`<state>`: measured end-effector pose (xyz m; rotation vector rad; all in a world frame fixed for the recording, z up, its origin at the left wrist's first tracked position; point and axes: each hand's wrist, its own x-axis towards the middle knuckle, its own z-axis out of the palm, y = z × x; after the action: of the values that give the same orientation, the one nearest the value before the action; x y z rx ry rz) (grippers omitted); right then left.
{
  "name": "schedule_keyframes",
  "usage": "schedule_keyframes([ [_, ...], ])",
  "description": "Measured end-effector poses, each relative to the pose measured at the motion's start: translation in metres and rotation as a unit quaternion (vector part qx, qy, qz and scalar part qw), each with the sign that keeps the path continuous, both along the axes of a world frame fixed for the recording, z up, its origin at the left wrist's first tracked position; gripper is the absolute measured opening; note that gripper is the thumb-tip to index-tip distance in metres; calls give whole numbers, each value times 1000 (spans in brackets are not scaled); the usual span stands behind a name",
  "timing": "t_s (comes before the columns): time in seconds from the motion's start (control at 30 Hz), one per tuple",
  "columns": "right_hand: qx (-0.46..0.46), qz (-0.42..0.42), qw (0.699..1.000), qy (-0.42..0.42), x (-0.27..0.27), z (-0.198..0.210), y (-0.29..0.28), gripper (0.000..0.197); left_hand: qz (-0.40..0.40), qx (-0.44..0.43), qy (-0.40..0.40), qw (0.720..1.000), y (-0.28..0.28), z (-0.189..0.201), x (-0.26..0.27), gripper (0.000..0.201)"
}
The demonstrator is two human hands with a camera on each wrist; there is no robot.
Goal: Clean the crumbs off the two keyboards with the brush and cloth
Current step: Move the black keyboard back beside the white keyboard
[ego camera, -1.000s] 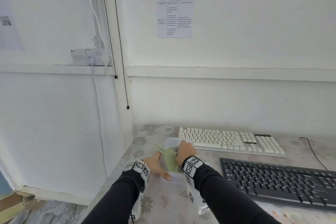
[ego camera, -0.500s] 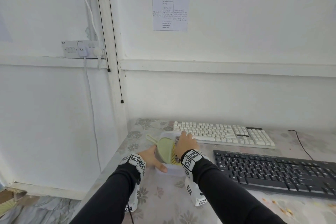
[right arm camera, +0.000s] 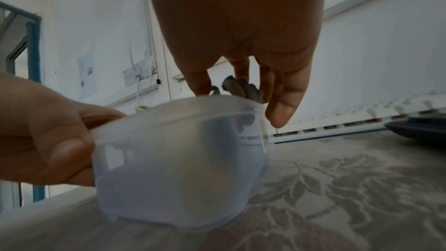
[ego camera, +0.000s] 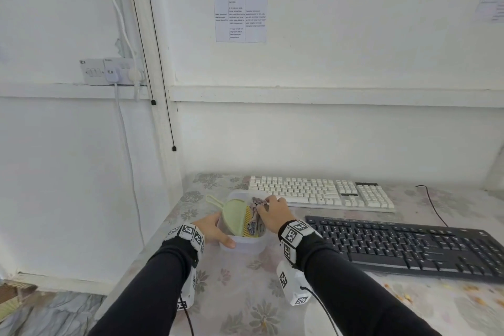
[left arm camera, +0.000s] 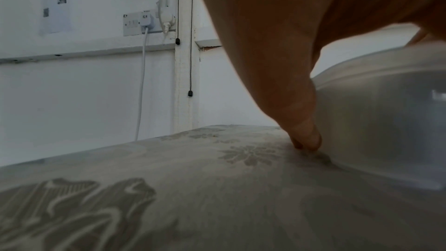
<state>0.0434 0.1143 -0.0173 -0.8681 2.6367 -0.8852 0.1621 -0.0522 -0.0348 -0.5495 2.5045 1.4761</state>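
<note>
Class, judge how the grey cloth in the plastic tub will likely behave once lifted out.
The grey cloth lies crumpled, so it is probably floppy and will drape. It looks light, pinched by the right hand. It may snag the brush beside it.

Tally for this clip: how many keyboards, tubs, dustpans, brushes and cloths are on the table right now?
Keyboards: 2, white keyboard and black keyboard
Tubs: 1, clear plastic tub
Dustpans: 1, green dustpan
Brushes: 1, yellow-bristled brush
Cloths: 1, grey cloth
Total: 6
</note>
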Motion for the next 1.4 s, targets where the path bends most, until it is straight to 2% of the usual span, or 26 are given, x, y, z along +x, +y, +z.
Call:
schedule_keyframes([
  [0.17,-25,25,999,-3,-18,2,38,39,39,-9,-9,999,4,-4,1,102],
  [0.3,-17,31,999,5,-38,4,81,33,116,-42,-30,992,27,5,2,125],
  [0.37,-5,32,999,7,-49,6,107,32,178,-55,-36,982,44,11,0,116],
  [0.43,7,22,1000,12,-61,9,135,33,242,-72,-1,968,60,15,-4,106],
  [0.53,13,4,1000,24,-79,14,179,36,339,-71,96,933,84,21,-14,99],
  [0.63,11,-18,999,24,-97,18,224,38,379,-103,190,900,113,27,-30,81],
  [0.73,2,-41,999,30,-112,18,269,39,327,-157,265,893,150,32,-52,61],
  [0.8,7,-56,998,34,-120,17,298,39,265,-157,271,912,175,33,-67,57],
  [0.87,22,-70,997,30,-128,14,327,39,198,-122,230,945,198,30,-82,58],
  [0.93,36,-86,996,16,-137,10,354,40,132,-94,147,976,215,23,-95,68],
  [1.0,49,-103,993,-11,-144,6,380,44,82,-85,54,992,225,13,-105,92],
  [1.07,79,-112,990,-25,-149,4,401,54,53,-99,-28,993,226,4,-113,124],
  [1.13,110,-116,986,-45,-153,2,417,66,26,-166,-108,980,227,-2,-115,130],
  [1.2,124,-117,983,-72,-155,1,428,82,18,-211,-131,968,226,-5,-114,136],
  [1.27,125,-115,980,-102,-159,0,436,113,19,-217,-124,968,222,-8,-116,157],
  [1.3,125,-120,978,-113,-162,-1,439,129,18,-222,-123,967,220,-9,-116,160],
  [1.33,125,-119,978,-118,-165,-2,441,137,15,-222,-130,966,215,-12,-118,157],
  [1.4,128,-112,978,-118,-164,-1,443,131,17,-223,-136,965,209,-17,-121,160],
])
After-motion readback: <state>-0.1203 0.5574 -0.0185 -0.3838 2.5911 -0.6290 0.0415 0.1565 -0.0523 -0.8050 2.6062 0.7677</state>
